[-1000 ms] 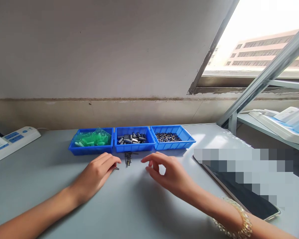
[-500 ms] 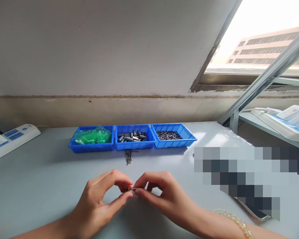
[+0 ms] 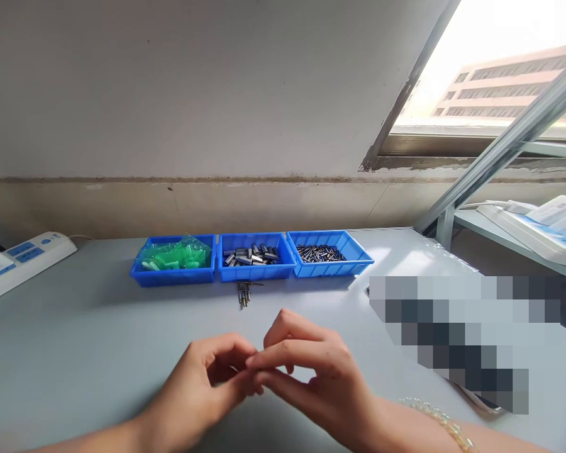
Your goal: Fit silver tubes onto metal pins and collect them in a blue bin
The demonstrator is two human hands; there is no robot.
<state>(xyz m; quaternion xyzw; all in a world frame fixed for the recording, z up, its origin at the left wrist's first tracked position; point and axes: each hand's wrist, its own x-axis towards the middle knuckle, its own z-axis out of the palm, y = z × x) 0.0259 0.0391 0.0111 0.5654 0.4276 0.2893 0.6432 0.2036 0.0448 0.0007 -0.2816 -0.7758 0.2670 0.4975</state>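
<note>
My left hand (image 3: 207, 380) and my right hand (image 3: 314, 371) meet low in the middle of the view, fingertips touching above the tabletop. Thumb and fingers of each are pinched together. Whatever they hold is hidden behind the fingers now; half a second ago a thin, dark metal piece showed between them. Beyond the hands, several slim metal parts (image 3: 244, 294) lie in a small group on the table, in front of the middle blue bin (image 3: 259, 272). That bin contains short silvery-dark metal pieces (image 3: 249, 255).
Left of it, a blue bin (image 3: 170, 278) holds green pieces in a clear bag (image 3: 182, 255). The right blue bin (image 3: 332, 269) contains many small screw-like parts (image 3: 321, 253). A power strip (image 3: 42, 248) lies far left. At right are a blurred-out area, a phone edge (image 3: 481, 402) and a metal shelf frame (image 3: 504, 145).
My right hand has shifted left, its fingertips now overlapping those of my left hand and one finger raised. The left hand's fingers have curled in, and the thin metal piece is now covered.
</note>
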